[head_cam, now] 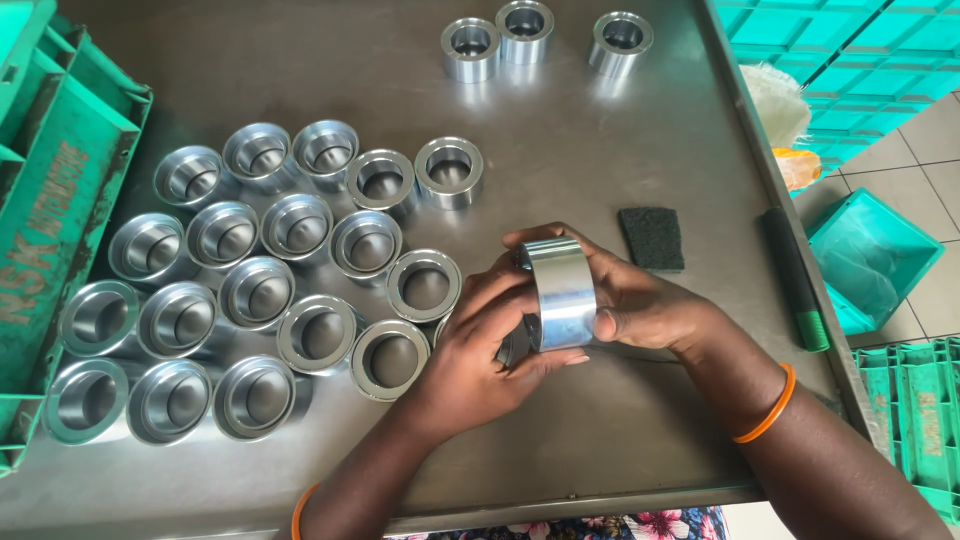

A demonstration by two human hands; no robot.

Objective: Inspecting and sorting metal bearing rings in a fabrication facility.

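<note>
We hold a polished metal ring on its edge just above the surface, its smooth outer band facing up at us. Our left hand is closed on the ring's left side, fingers curled over the top rim and the thumb under it. Our right hand grips the ring's right side, thumb pressed on the near edge and fingers wrapped behind. Each wrist wears an orange band.

Just left of the ring lies a cluster of cup-shaped metal parts, standing mouth up in rough rows, the nearest ones almost touching our left hand. Beyond the ring, just past our right fingers, rests a dark scouring pad. Farther beyond the ring, at the far edge of the surface, stand three more metal rings. Well left of the ring, past the cluster, sits a green plastic crate. Right of the ring, along the surface's edge, lies a dark tool with a green handle.
</note>
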